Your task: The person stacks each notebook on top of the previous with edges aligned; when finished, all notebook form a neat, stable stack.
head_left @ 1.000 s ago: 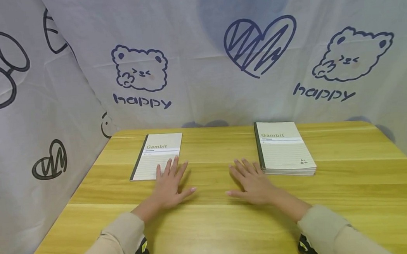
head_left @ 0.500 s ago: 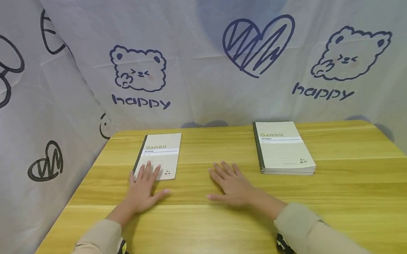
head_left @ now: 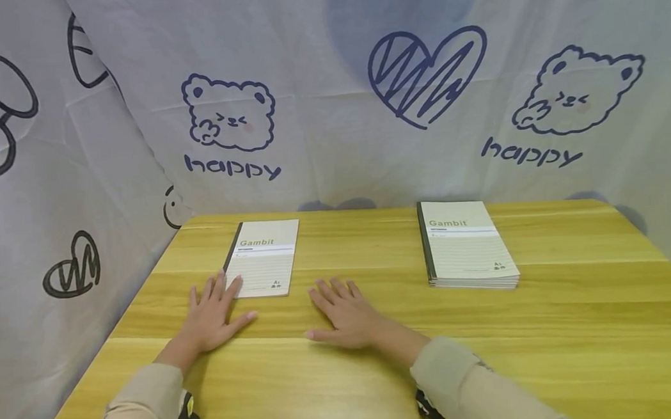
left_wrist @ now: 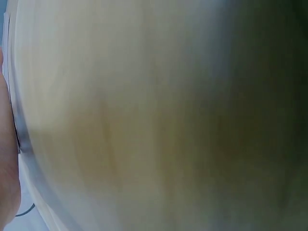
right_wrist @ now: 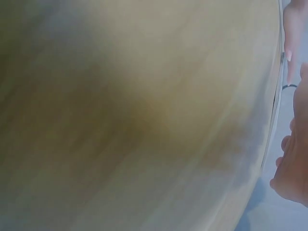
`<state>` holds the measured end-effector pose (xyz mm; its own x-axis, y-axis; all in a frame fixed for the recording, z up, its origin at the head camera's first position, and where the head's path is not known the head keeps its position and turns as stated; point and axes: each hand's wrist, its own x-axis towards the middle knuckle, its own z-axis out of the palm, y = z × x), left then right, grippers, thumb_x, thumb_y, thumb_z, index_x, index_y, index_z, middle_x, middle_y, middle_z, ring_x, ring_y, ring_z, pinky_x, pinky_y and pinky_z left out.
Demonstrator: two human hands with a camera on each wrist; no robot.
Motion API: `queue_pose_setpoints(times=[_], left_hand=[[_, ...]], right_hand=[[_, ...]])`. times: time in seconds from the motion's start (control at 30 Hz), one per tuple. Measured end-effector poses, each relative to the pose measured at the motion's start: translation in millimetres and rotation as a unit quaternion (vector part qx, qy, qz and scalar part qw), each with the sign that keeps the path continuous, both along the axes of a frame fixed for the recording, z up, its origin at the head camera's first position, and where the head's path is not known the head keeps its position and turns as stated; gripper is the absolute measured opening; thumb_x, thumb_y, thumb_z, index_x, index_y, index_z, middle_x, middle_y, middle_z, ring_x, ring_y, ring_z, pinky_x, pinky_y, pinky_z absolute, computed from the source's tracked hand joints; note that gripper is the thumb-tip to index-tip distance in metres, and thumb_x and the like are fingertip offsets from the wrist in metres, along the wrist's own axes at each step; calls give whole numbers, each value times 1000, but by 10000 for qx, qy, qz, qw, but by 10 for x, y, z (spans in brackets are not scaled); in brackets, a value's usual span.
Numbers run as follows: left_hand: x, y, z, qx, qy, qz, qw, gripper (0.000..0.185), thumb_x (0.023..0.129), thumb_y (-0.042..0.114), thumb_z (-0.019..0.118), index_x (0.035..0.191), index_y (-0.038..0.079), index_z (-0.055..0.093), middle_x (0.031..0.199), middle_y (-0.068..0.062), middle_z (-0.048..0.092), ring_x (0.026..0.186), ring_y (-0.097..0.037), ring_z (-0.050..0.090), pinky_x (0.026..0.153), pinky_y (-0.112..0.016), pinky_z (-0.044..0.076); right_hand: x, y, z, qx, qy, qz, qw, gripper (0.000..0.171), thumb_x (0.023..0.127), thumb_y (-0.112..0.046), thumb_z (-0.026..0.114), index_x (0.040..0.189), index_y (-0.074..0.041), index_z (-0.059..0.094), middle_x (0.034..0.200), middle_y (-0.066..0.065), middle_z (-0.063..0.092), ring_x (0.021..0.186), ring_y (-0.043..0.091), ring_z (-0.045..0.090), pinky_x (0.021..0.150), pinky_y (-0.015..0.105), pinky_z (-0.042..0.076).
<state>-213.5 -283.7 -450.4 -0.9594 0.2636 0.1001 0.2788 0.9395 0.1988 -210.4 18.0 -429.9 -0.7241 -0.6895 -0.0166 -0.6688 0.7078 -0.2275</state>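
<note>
— Left hand [head_left: 212,316]?
— Flat on the wooden table [head_left: 550,324], palm down, fingers straight and spread, gripping nothing. Fingertips [head_left: 233,284] right at the near left corner of the single notebook [head_left: 265,257]; touching or only just beside, impossible to tell from the head view.
— And that notebook?
— Lying closed on the left half of the table, cover up, dark spine to the left, "Gambit" printed near the top.
— Right hand [head_left: 344,311]?
— Also flat and relaxed, palm down, fingers fanned, holding nothing. Resting on bare wood just right of the notebook's near edge, close to it but apart.
— Anything else on the table?
— A stack of notebooks [head_left: 464,246] with the same cover, on the right half, well apart from both hands.
— Behind?
— Pale cloth backdrop [head_left: 329,107] printed with bears, a heart and the word "happy".
— Wrist views?
— Blurred; only yellowish wood and a sliver of skin at each frame edge.
</note>
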Motion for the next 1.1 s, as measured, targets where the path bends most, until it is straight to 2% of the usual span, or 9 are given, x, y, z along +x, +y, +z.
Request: queue_pose_setpoints(times=[0.23,0.6,0.9,1.1], left_hand=[[32,-9,34,-74,-218,49,9997,79,90,55,45,146,3,23,149,-34,8,134,-54,14,102,-72,5],[51,72,71,221,-453,70,9987,82,91,53,43,144,-5,22,147,-38,6,135,-54,7,108,-64,9],[177,150,75,199,-346,-26,9992,81,90,53,45,143,-5,25,146,-38,9,136,-53,9,110,-61,12],[222,210,72,209,-308,-144,9992,80,90,53,46,144,-2,25,147,-36,10,137,-51,9,111,-59,13]], right_hand=[[7,-142,-26,247,48,23,9997,79,92,-62,33,150,-13,13,156,11,10,143,33,11,113,55,13],[-66,-330,-5,354,-53,-87,9993,77,92,-63,30,150,-14,14,156,4,14,144,27,12,114,52,14],[-74,-337,-3,359,-167,-109,9992,78,92,-62,30,150,-13,14,156,2,14,144,24,11,115,48,13],[-89,-315,-4,187,-348,-156,9991,77,93,-59,34,149,-10,16,156,5,15,144,23,12,117,43,11]])
